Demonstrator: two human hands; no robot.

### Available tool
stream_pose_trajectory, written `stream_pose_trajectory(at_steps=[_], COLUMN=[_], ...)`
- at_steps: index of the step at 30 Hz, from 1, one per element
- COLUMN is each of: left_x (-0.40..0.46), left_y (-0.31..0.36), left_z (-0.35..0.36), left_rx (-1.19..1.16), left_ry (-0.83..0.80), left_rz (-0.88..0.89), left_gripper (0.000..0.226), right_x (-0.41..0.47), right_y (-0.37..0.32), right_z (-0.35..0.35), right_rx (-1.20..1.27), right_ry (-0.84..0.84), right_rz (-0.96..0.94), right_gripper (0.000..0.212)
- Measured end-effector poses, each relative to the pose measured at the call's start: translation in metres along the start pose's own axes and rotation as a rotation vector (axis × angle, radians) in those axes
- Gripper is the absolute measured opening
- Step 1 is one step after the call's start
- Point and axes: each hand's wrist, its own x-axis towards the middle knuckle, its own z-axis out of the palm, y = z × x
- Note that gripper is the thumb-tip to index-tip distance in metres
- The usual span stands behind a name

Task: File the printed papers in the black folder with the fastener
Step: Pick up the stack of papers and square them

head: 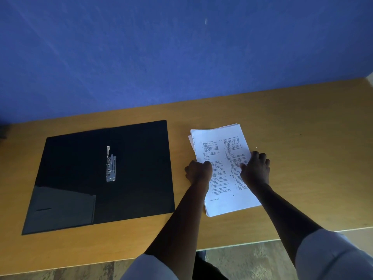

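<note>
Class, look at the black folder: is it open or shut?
Open. The black folder lies spread flat on the table, its metal fastener exposed.

Two columns of small black print on top sheet of printed papers [222, 158]; too small and blurred to read. No other lettering legible anywhere.

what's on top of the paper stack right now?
Both hands rest on the printed papers: left hand at its left edge, right hand on the right half. Print beneath them is covered. The black folder lies open, apart, with its fastener bare.
</note>
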Motion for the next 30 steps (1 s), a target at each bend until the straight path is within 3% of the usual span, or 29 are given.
stream_pose_trajectory(at_steps=[5, 15, 25, 30], left_x=[-0.002, 0.011, 0.006, 0.016], left_y=[0.000, -0.005, -0.001, -0.002], left_z=[-0.001, -0.013, -0.033, -0.059], left_rx=[-0.106, -0.096, 0.146, 0.074], left_ry=[-0.050, -0.090, -0.079, -0.161], left_rz=[0.001, 0.052, 0.338, 0.389], left_gripper=[0.028, 0.020, 0.018, 0.016], right_x=[0.001, 0.001, 0.006, 0.004], right_y=[0.001, 0.001, 0.004, -0.002], right_z=[0.001, 0.003, 0.001, -0.009], right_rx=[0.003, 0.022, 0.089, 0.386], right_ry=[0.002, 0.014, -0.002, -0.031], right_rz=[0.002, 0.015, 0.014, -0.051], right_gripper=[0.057, 0.056, 0.056, 0.048])
